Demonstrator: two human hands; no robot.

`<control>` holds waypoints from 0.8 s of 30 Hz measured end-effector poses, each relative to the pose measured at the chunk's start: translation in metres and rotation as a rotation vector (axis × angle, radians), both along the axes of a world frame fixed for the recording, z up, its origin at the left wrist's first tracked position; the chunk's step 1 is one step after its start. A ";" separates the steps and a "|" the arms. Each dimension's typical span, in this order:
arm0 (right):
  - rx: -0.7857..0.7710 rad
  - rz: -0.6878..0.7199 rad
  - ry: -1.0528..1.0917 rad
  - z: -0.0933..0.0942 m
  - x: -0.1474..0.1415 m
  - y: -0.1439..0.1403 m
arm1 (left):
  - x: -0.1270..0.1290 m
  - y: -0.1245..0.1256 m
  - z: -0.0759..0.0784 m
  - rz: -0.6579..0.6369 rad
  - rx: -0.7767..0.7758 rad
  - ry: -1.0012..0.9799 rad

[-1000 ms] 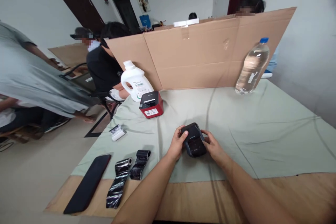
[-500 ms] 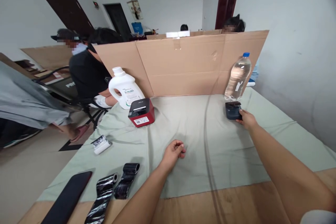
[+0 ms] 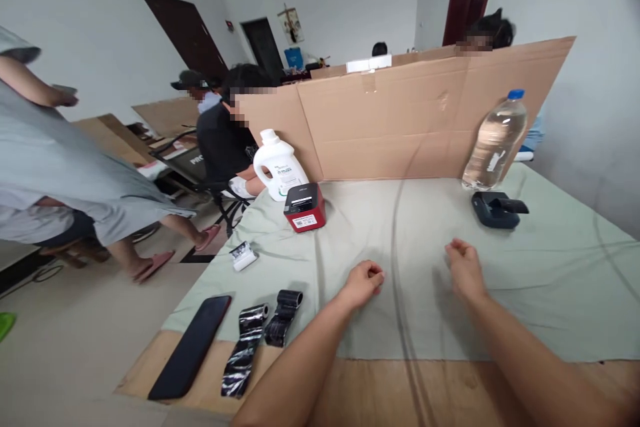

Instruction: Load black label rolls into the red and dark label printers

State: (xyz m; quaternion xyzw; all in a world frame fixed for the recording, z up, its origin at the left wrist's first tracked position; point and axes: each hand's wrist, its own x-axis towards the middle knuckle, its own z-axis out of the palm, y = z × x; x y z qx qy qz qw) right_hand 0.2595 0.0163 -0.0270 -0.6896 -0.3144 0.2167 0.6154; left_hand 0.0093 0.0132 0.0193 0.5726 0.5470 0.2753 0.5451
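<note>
My left hand [image 3: 364, 283] rests over the green cloth near the middle of the table, its fingers curled in with nothing visible in them. To its right, my right hand [image 3: 465, 265] is above the cloth with loosely bent fingers and holds nothing. Just beyond my right hand lies a small dark portable label printer [image 3: 494, 211], its lid swung up to the right; neither hand touches it. Up and left of my left hand stands a red and black receipt printer [image 3: 305, 208] with a white label on its front.
A white jug [image 3: 283, 170] and a clear water bottle [image 3: 495, 140] stand before a cardboard screen [image 3: 380, 127]. At left lie a small white paper roll [image 3: 244, 258], two glossy black rolls [image 3: 245, 347] [image 3: 284, 320] and a long dark case [image 3: 193, 347]. Several people are beyond the table.
My right hand has let go of the small dark printer and drawn back toward me. The printer now lies with its lid up. The view has turned left.
</note>
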 end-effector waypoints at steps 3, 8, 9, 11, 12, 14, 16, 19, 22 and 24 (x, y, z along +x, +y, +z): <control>0.007 0.130 0.004 -0.008 -0.043 -0.024 | -0.011 0.030 0.031 0.012 0.161 0.355; -0.019 0.230 -0.190 -0.003 -0.055 -0.040 | -0.059 0.113 0.087 0.520 0.591 0.862; -0.024 0.242 -0.219 -0.002 -0.054 -0.039 | -0.070 0.127 0.093 0.564 0.537 0.930; -0.025 0.273 -0.278 -0.001 -0.053 -0.038 | -0.088 0.150 0.097 0.607 0.314 0.959; -0.022 0.289 -0.303 0.000 -0.054 -0.037 | -0.094 0.157 0.096 0.619 0.209 0.940; -0.017 0.313 -0.340 0.001 -0.055 -0.037 | -0.100 0.165 0.091 0.651 0.107 0.890; -0.016 0.329 -0.361 0.003 -0.056 -0.038 | -0.100 0.166 0.086 0.687 0.110 0.867; -0.031 0.345 -0.388 0.005 -0.057 -0.038 | -0.096 0.159 0.085 0.697 0.141 0.872; -0.048 0.351 -0.388 0.005 -0.056 -0.038 | -0.088 0.139 0.092 0.626 0.208 0.866; -0.049 0.366 -0.334 0.006 -0.057 -0.038 | -0.080 0.116 0.097 0.543 0.298 0.846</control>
